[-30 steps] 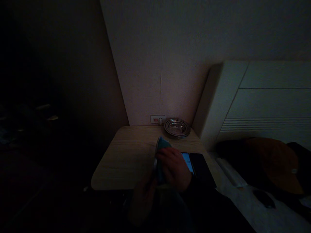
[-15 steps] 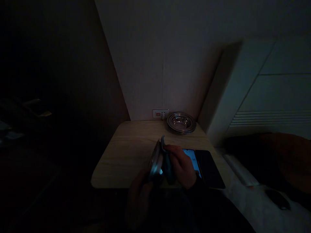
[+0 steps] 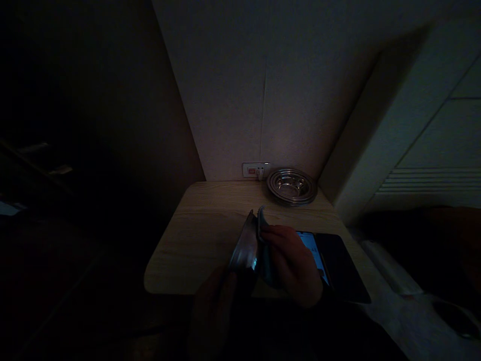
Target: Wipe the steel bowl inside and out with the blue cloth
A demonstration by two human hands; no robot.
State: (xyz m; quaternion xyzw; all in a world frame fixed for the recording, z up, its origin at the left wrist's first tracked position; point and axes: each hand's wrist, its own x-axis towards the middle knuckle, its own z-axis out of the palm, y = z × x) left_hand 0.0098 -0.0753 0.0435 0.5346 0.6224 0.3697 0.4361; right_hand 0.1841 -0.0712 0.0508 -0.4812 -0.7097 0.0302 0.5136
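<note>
Tipped up on its side, a shiny metal bowl (image 3: 246,248) is held over the front of the small wooden table. My left hand (image 3: 212,306) grips its lower left rim; the fingers are closed and partly lost in the dark. Against the bowl's right side, my right hand (image 3: 293,260) clasps a bluish cloth (image 3: 267,268), with one corner sticking up past the fingertips. Deep shadow hides the bowl's lower part. At the table's back right sits a stack of metal bowls (image 3: 292,186).
The pale wooden table (image 3: 188,230) has rounded corners and meets the wall. A lit phone (image 3: 313,250) in an open dark flip case (image 3: 341,265) lies by my right wrist. Above the table's back edge is a wall socket (image 3: 256,170) with a plug.
The view has shifted, so the table, stack and phone sit slightly further right. The bowl is turned a little, showing more of its side; both hands keep hold.
</note>
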